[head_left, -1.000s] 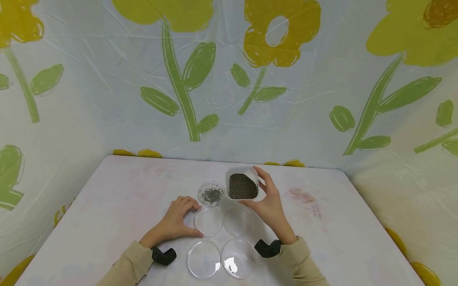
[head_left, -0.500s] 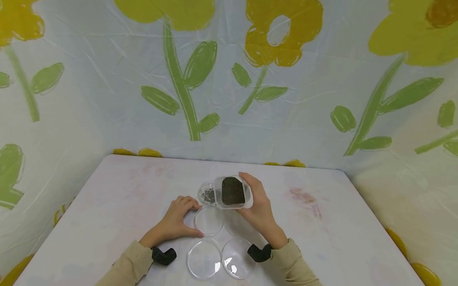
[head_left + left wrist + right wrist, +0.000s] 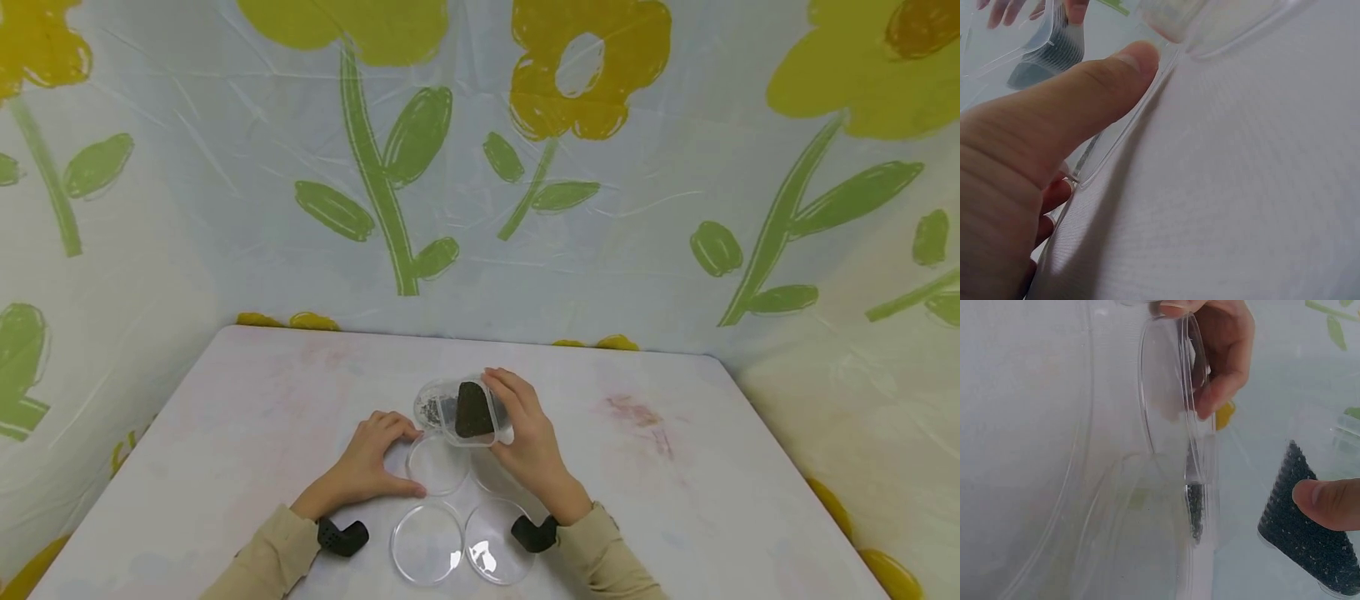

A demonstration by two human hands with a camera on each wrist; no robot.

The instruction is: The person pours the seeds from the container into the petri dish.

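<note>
My right hand [image 3: 531, 446] grips a clear plastic tub [image 3: 474, 410] of fine dark granules above the table. The tub tilts to the left, and the granules slope inside it. Beneath its left side sits a round petri dish [image 3: 427, 408] with dark granules scattered in it, partly hidden by the tub. My left hand [image 3: 363, 462] holds the rim of a clear petri dish [image 3: 438, 467] between thumb and fingers. In the left wrist view the thumb [image 3: 1104, 84] lies along that dish's edge. The right wrist view shows a thumb [image 3: 1329, 501] pressed against the tub's wall.
Two more clear dishes, one at the front left [image 3: 427, 544] and one at the front right [image 3: 495, 542], lie nearer me. Another dish [image 3: 491, 477] is partly covered by my right hand. A flower-printed cloth [image 3: 480, 275] hangs behind the white table [image 3: 300, 400].
My right hand has brought the tub left and slightly toward me, over the dish with granules, and tipped it further left. The left hand has stayed in place.
</note>
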